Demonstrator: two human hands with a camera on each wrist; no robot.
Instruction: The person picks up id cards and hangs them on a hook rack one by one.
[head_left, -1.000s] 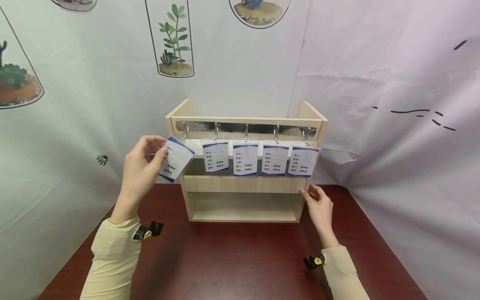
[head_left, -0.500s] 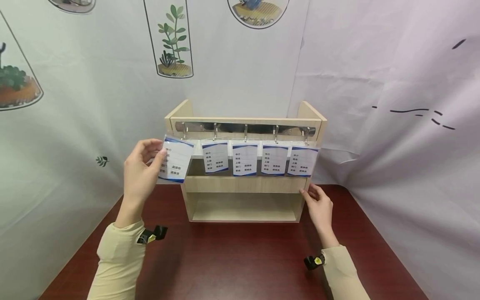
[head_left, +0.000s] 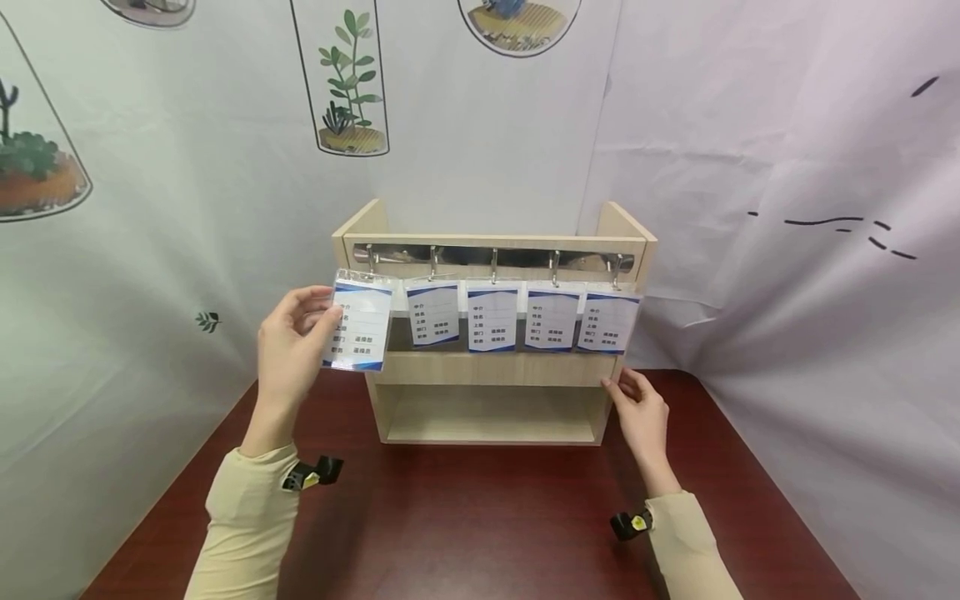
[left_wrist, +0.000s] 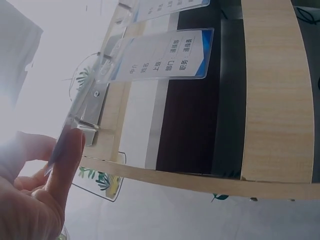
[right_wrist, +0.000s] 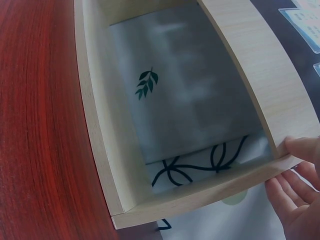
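My left hand (head_left: 292, 346) pinches a clear-sleeved name badge (head_left: 362, 325) by its left edge, thumb in front. The badge hangs nearly upright, its top edge just below the leftmost hook (head_left: 371, 260). In the left wrist view that badge (left_wrist: 64, 142) appears almost edge-on beside a hook; whether the hook passes through its slot I cannot tell. Several similar badges (head_left: 491, 318) hang in a row from the other hooks on the metal strip (head_left: 457, 255). My right hand (head_left: 640, 414) grips the right side panel of the wooden rack (head_left: 495, 368), thumb on the front, fingers along the outer side.
The rack stands on a dark red table (head_left: 480, 517), with an open lower compartment (head_left: 491, 412) beneath its front board. Behind it and at both sides hangs a pale cloth (head_left: 487, 150) printed with plants.
The badge in my left hand has turned from tilted to nearly upright, and its top has come in under the leftmost hook. My right hand stays on the rack.
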